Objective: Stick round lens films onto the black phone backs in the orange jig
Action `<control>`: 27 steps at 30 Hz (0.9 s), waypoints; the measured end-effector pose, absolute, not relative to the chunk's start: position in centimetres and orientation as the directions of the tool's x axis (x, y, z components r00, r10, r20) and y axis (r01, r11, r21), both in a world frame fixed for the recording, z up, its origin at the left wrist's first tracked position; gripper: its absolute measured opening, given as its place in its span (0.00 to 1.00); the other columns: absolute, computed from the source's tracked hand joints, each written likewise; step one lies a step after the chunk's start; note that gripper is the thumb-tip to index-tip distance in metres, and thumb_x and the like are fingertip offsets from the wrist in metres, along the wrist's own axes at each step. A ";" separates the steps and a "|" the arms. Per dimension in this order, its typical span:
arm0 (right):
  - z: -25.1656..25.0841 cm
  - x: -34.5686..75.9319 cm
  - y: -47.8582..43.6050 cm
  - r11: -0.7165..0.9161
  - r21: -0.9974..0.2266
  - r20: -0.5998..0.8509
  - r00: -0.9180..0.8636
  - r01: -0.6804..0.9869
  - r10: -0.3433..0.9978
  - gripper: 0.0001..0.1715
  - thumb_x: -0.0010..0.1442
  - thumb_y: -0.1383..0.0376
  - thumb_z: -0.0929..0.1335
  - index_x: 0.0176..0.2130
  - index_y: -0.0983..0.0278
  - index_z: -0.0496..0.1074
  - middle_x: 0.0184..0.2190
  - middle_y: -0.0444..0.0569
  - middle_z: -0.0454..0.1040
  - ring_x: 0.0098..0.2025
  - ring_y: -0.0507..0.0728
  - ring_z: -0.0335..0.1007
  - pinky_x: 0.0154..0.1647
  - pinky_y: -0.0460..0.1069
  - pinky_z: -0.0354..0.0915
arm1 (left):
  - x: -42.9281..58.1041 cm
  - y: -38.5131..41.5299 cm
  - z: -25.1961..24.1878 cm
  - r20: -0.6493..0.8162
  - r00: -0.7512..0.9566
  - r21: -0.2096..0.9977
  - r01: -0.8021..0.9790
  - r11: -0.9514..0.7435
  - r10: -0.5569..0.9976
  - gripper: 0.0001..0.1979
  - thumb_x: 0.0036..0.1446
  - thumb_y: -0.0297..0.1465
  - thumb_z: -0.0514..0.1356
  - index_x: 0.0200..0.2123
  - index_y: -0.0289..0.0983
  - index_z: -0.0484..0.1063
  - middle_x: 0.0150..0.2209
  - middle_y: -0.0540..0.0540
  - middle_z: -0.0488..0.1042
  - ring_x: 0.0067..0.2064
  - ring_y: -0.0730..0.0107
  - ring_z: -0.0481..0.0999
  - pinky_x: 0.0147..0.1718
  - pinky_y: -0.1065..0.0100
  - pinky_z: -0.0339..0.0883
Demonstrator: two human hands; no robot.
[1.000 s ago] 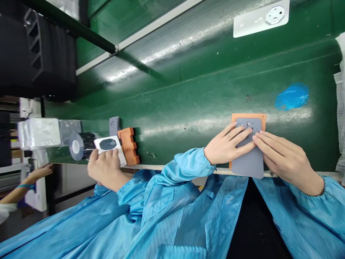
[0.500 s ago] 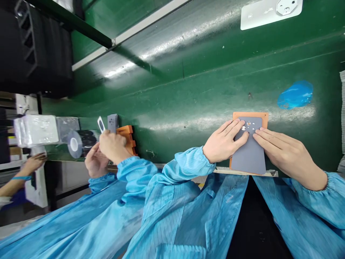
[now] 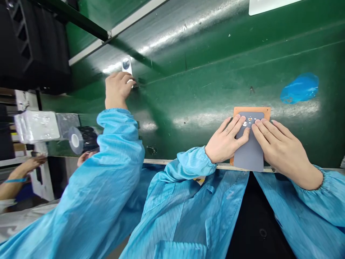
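A flat grey panel (image 3: 248,153) with several small cut-outs near its far end lies on an orange board (image 3: 265,110) at the near edge of the bench. My left hand (image 3: 225,138) rests its fingertips on the panel's left side, by the cut-outs, thumb spread apart. From the right, my right hand (image 3: 283,147) lays its outstretched fingers flat over the panel's other edge. Both hands press from above and grip nothing. Part of the orange board is hidden under the panel and my hands.
A co-worker's hand (image 3: 118,88) at left touches a white plate with a round dark spot (image 3: 125,64). Beyond that arm are a tape roll (image 3: 76,141) and plastic-wrapped white stacks (image 3: 40,126). A blue plastic piece (image 3: 299,89) lies at right, a white panel (image 3: 269,5) at the far edge.
My hands stay on the grey panel, the right fingers slightly further over its far end. The co-worker's arm has reached forward across the bench, and the view has shifted a little.
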State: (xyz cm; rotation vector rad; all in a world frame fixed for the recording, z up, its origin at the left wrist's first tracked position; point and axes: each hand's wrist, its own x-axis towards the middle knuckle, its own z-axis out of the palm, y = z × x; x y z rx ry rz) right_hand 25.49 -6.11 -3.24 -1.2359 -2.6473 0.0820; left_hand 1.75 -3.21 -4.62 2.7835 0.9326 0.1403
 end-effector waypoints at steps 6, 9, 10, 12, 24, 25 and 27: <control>-3.1 25.3 -6.4 0.626 -0.195 0.164 -0.604 0.755 0.780 0.31 0.67 0.76 0.63 0.68 0.78 0.63 0.65 0.69 0.69 0.67 0.71 0.67 0.67 0.65 0.67 | 1.7 -4.1 -4.8 0.031 0.774 0.256 0.605 -0.754 0.632 0.30 0.64 0.25 0.58 0.69 0.34 0.57 0.74 0.26 0.53 0.77 0.40 0.51 0.70 0.38 0.57; -2.9 25.4 -7.0 0.637 -0.193 0.165 -0.615 0.746 0.771 0.30 0.67 0.76 0.64 0.66 0.80 0.65 0.64 0.69 0.70 0.66 0.72 0.69 0.67 0.65 0.68 | 1.5 -4.8 -4.5 0.007 0.774 0.264 0.610 -0.748 0.633 0.32 0.63 0.24 0.59 0.69 0.34 0.57 0.75 0.26 0.52 0.77 0.39 0.49 0.70 0.37 0.58; -2.9 25.4 -7.2 0.646 -0.185 0.166 -0.624 0.741 0.764 0.30 0.67 0.76 0.64 0.66 0.81 0.65 0.64 0.70 0.70 0.65 0.72 0.70 0.66 0.65 0.69 | 1.4 -5.0 -4.4 -0.005 0.775 0.267 0.611 -0.746 0.632 0.33 0.62 0.24 0.59 0.69 0.33 0.58 0.74 0.25 0.52 0.77 0.39 0.49 0.70 0.38 0.58; -2.8 25.5 -7.5 0.654 -0.180 0.166 -0.632 0.735 0.757 0.29 0.67 0.76 0.64 0.65 0.81 0.66 0.63 0.71 0.70 0.65 0.73 0.70 0.66 0.65 0.69 | 1.3 -5.4 -4.2 -0.026 0.775 0.279 0.612 -0.740 0.631 0.34 0.60 0.25 0.61 0.68 0.32 0.58 0.74 0.24 0.51 0.77 0.37 0.49 0.70 0.38 0.58; -3.4 25.5 -8.1 0.633 -0.238 0.150 -0.615 0.737 0.774 0.33 0.67 0.76 0.64 0.69 0.78 0.62 0.66 0.71 0.66 0.68 0.73 0.65 0.67 0.67 0.68 | 0.5 -4.6 -4.3 -0.034 0.784 0.342 0.592 -0.730 0.620 0.32 0.61 0.28 0.61 0.68 0.32 0.62 0.73 0.25 0.55 0.74 0.38 0.56 0.68 0.36 0.59; -3.4 25.7 -8.0 0.635 -0.250 0.147 -0.619 0.731 0.771 0.32 0.67 0.76 0.64 0.69 0.77 0.62 0.67 0.70 0.66 0.69 0.73 0.65 0.66 0.67 0.68 | 0.0 -3.9 -4.5 -0.029 0.805 0.377 0.558 -0.739 0.592 0.31 0.62 0.30 0.62 0.68 0.33 0.62 0.73 0.26 0.56 0.74 0.38 0.57 0.68 0.36 0.58; -3.1 26.1 -7.9 0.641 -0.291 0.164 -0.623 0.711 0.765 0.32 0.68 0.75 0.64 0.69 0.71 0.64 0.67 0.67 0.66 0.69 0.73 0.64 0.64 0.67 0.70 | -1.0 -2.4 -5.1 0.020 0.841 0.479 0.466 -0.744 0.540 0.31 0.64 0.37 0.63 0.67 0.36 0.64 0.72 0.31 0.61 0.74 0.41 0.58 0.69 0.38 0.59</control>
